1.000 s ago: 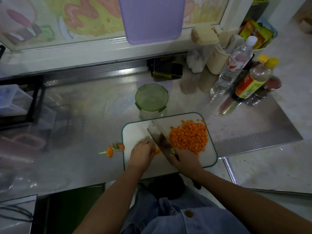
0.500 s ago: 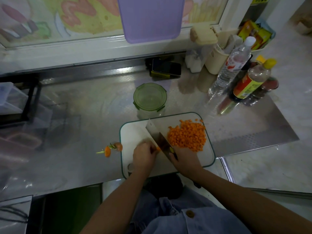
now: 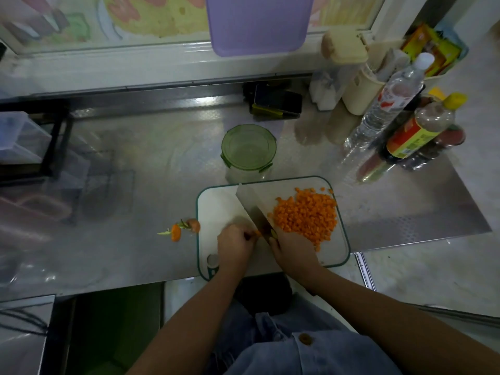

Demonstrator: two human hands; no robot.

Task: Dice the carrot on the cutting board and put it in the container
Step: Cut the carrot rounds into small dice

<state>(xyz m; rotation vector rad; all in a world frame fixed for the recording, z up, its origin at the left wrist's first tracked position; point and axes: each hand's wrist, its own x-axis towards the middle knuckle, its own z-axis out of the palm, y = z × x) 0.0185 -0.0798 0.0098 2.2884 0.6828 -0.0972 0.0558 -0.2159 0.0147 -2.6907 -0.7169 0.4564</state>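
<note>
Peeking out from under the curled fingers of the left hand (image 3: pixel 234 246), a small carrot stub (image 3: pixel 257 233) lies on the cutting board (image 3: pixel 216 207), toward the board's near edge and about midway across it. The left hand pins the stub down with bent fingers, so only an orange sliver of it shows. Touching the stub on its right side is the knife (image 3: pixel 253 207), a broad cleaver whose blade runs diagonally away toward the board's far edge. The right hand (image 3: pixel 292 247) is wrapped tight round the handle and hides nearly all of it. Right of the blade, a heap of diced carrot (image 3: pixel 305 215) covers much of the board's right half, with a few loose cubes scattered toward the far right corner.

The container (image 3: pixel 248 147), clear-walled with a green lid on top, stands just beyond the board's far edge on the steel counter (image 3: pixel 135 185). Just off the board's left edge lie carrot trimmings (image 3: pixel 178 230) with bits of green stalk; the nearest piece sits right against the board's rim. Well beyond the board's far right corner stand a water bottle (image 3: pixel 389 104), a sauce bottle (image 3: pixel 422 128) with a yellow cap, and a cream canister (image 3: pixel 359 87). A dark phone (image 3: pixel 278 100) lies beyond the container, by the back wall, and a purple board (image 3: pixel 259 23) hangs above it.
</note>
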